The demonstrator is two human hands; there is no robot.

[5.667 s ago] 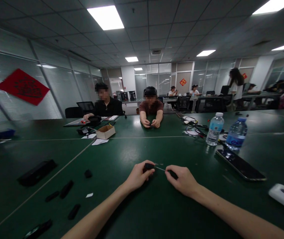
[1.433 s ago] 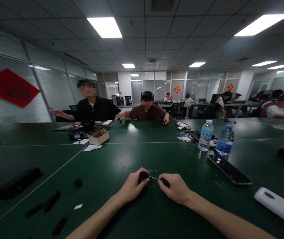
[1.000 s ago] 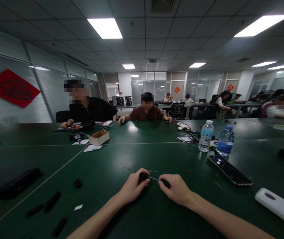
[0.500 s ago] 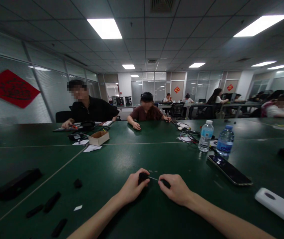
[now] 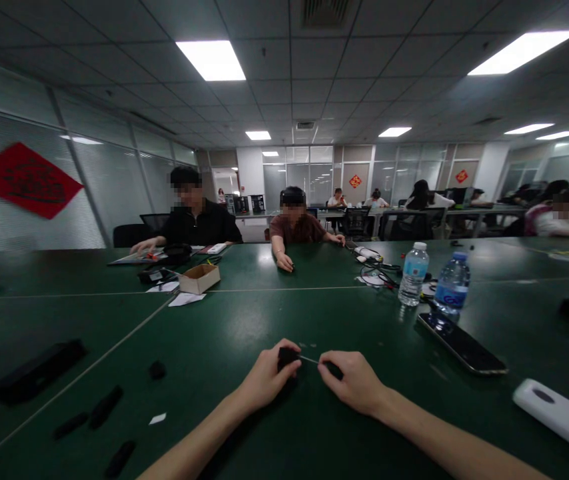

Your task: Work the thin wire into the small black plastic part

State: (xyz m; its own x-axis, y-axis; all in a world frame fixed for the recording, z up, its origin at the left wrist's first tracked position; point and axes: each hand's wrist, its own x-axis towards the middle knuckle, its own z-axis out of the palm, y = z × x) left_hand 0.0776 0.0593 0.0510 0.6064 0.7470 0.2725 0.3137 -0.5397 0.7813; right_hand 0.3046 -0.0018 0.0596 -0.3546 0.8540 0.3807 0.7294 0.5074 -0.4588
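Black piece (image 5: 287,359) in left hand (image 5: 265,377); wire (image 5: 308,359) reaches right hand (image 5: 354,383).

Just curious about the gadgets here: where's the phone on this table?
In the head view, the smartphone lies to the right of the person's right hand, just below the blue-capped water bottle.

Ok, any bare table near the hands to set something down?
Open green table runs from the left hand, holding a black piece, and right hand, holding a thin wire, to the cardboard box. More lies between the left hand and the black bars. Crowded: phone, water bottles.
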